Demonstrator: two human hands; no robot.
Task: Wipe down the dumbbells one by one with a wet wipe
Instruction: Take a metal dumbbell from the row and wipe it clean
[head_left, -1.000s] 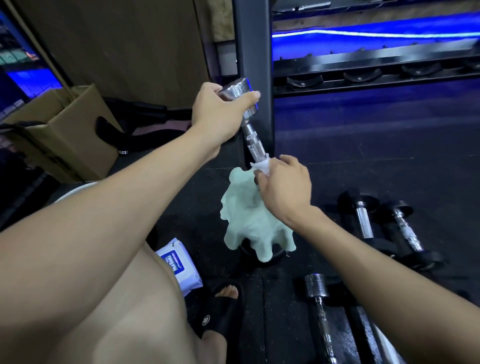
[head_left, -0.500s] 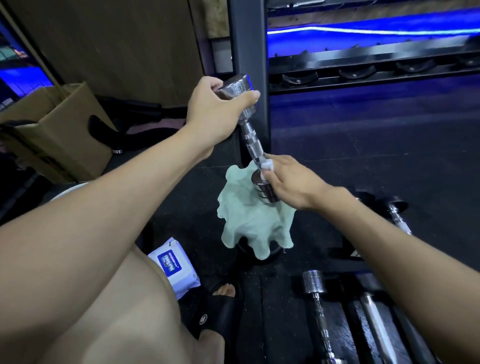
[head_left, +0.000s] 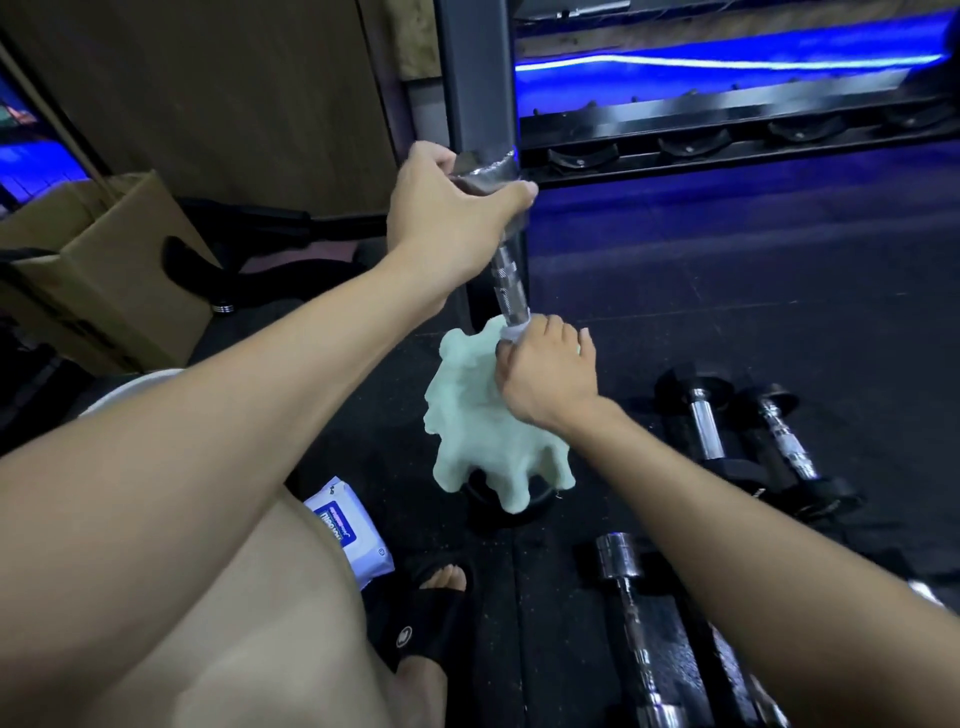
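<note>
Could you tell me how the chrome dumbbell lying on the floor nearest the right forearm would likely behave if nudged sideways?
The chrome dumbbell has round heads, so it would probably roll. Solid-looking metal suggests it is heavy for its size. Its polished handle may feel slippery.

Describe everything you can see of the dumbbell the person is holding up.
The dumbbell is chrome-looking metal with a patterned grip on its bar. It stands tilted, nearly upright. The left hand grips its shiny top head. The right hand wraps a white wet wipe round the lower bar. A pale green cloth drapes below, hiding most of the bottom head, which seems to rest on the dark floor.
</note>
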